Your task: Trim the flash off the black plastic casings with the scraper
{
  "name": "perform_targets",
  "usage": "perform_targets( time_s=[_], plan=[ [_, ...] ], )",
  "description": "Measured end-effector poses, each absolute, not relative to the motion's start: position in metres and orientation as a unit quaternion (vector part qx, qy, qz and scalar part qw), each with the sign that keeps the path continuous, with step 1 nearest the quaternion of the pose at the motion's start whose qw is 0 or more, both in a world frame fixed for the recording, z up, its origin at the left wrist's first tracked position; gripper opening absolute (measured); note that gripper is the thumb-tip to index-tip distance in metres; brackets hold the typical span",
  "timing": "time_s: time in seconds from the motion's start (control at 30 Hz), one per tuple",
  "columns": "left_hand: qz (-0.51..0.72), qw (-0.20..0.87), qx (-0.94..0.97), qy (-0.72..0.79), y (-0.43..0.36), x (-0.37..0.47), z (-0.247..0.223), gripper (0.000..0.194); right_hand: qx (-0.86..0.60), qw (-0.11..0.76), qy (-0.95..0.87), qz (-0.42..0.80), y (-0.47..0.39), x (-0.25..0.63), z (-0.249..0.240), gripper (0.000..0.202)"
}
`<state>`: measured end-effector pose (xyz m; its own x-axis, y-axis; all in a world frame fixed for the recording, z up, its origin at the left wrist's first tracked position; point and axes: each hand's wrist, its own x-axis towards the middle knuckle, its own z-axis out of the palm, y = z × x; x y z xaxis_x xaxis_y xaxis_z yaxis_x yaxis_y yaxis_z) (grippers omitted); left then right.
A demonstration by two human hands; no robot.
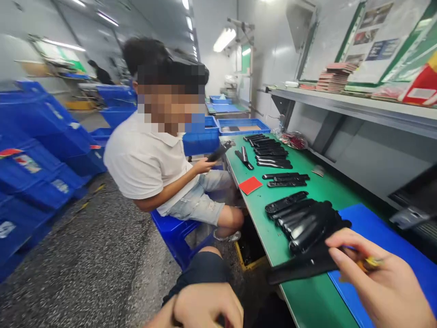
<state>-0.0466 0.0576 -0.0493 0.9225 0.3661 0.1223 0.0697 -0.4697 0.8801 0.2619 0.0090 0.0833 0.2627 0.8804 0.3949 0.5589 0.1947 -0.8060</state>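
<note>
Our left hand [208, 304] half-curls, contents unclear; our right hand [372, 273] pinches one black piece [300, 269]; others [303, 225] line the desk's [303, 298] left edge, completion unclear.

Left hand [208, 307] low with fingers curled, right hand's [382, 278] fingers pinched

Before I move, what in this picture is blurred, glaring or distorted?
Head view: the blue crates at far left are smeared; head view: the hanging lamp burns out white, and glare streaks the piled black pieces; head view: the black strip in the right hand looks soft; head view: coarse blocks mask part of the seated person.
</note>
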Motion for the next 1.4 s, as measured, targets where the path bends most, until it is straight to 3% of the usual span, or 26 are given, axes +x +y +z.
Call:
perform_targets(
  time_s=[0.07, 0.17, 0.23, 0.3, 0.37, 0.43, 0.5, 0.57, 0.7, 0.87, 1.0, 1.1, 1.23, 1.3, 1.4],
  plan=[
    [0.199, 0.493, 0.837, 0.126, 0.057, -0.051, -0.025, 0.06, -0.609, 0.491, -0.593, 0.19, 0.009, 0.234, 0.088, 0.018],
    [0.33, 0.312, 0.86, 0.231, 0.05, -0.026, 0.0, 0.087, -0.605, 0.535, -0.536, 0.249, 0.015, 0.198, 0.091, 0.022],
    [0.38, 0.276, 0.845, 0.254, 0.045, -0.003, 0.007, 0.078, -0.596, 0.558, -0.494, 0.3, 0.018, 0.183, 0.091, 0.028],
    [0.426, 0.365, 0.783, 0.27, 0.042, 0.014, 0.01, 0.058, -0.575, 0.57, -0.495, 0.317, 0.02, 0.176, 0.09, 0.042],
    [0.45, 0.542, 0.662, 0.257, 0.043, 0.02, 0.011, 0.049, -0.55, 0.568, -0.543, 0.283, 0.02, 0.174, 0.086, 0.048],
    [0.456, 0.689, 0.522, 0.211, 0.041, 0.019, 0.012, 0.047, -0.514, 0.527, -0.633, 0.24, 0.019, 0.173, 0.079, 0.032],
    [0.465, 0.749, 0.438, 0.178, 0.037, 0.017, 0.014, 0.045, -0.465, 0.475, -0.718, 0.207, 0.019, 0.172, 0.072, 0.014],
    [0.473, 0.765, 0.406, 0.164, 0.029, 0.018, 0.015, 0.04, -0.425, 0.459, -0.761, 0.171, 0.018, 0.169, 0.066, 0.003],
    [0.472, 0.779, 0.385, 0.15, 0.016, 0.021, 0.018, 0.039, -0.428, 0.489, -0.747, 0.142, 0.014, 0.163, 0.065, 0.016],
    [0.501, 0.793, 0.294, 0.184, 0.03, 0.01, 0.019, 0.039, -0.399, 0.54, -0.731, 0.123, 0.005, 0.159, 0.073, 0.012],
    [0.56, 0.789, 0.146, 0.204, 0.054, -0.006, 0.025, 0.034, -0.412, 0.464, -0.784, 0.032, 0.012, 0.161, 0.061, 0.015],
    [0.61, 0.758, 0.099, 0.211, 0.063, -0.01, 0.031, 0.034, -0.44, 0.428, -0.789, 0.032, 0.019, 0.158, 0.047, 0.018],
    [0.647, 0.727, 0.066, 0.22, 0.063, -0.006, 0.036, 0.03, -0.288, 0.418, -0.857, 0.094, 0.009, 0.147, 0.039, 0.009],
    [0.657, 0.717, 0.06, 0.224, 0.061, -0.003, 0.039, 0.03, -0.255, 0.392, -0.883, 0.046, 0.002, 0.141, 0.037, 0.004],
    [0.667, 0.705, 0.057, 0.234, 0.059, -0.001, 0.041, 0.031, -0.235, 0.356, -0.903, -0.048, -0.002, 0.137, 0.035, 0.015]
  ],
)
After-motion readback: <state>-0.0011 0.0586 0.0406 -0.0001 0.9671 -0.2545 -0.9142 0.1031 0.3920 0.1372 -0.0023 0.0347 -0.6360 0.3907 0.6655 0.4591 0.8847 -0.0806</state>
